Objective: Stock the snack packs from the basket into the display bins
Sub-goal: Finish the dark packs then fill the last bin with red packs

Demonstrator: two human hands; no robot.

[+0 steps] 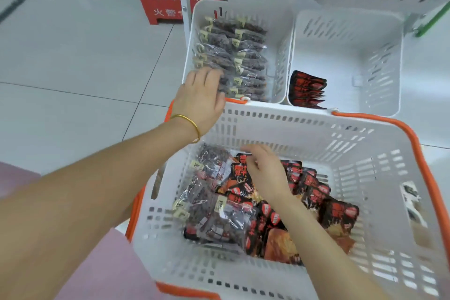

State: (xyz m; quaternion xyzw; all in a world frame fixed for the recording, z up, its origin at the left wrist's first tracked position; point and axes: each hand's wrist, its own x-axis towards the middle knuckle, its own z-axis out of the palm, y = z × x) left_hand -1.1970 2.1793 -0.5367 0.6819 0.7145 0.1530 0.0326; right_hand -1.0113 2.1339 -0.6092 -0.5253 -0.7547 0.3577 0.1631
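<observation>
left hand [202, 95] at near end of left bin [280, 31], fingers bent down onto row of clear packs [243, 56] standing there; grip or mere touch, cannot tell.
right hand [265, 173] inside basket [365, 143], fingertips pinching top of red pack [239, 174].
loose packs [214, 212] heaped in basket, clear ones left, red ones right.
right bin [389, 56]: stacked red packs [308, 91] in near-left corner.

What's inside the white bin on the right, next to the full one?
A small stack of red-and-black snack packs leans in the right bin's near-left corner. The basket's rim covers the packs' bottom edge, so anything lower there is hidden.
</observation>
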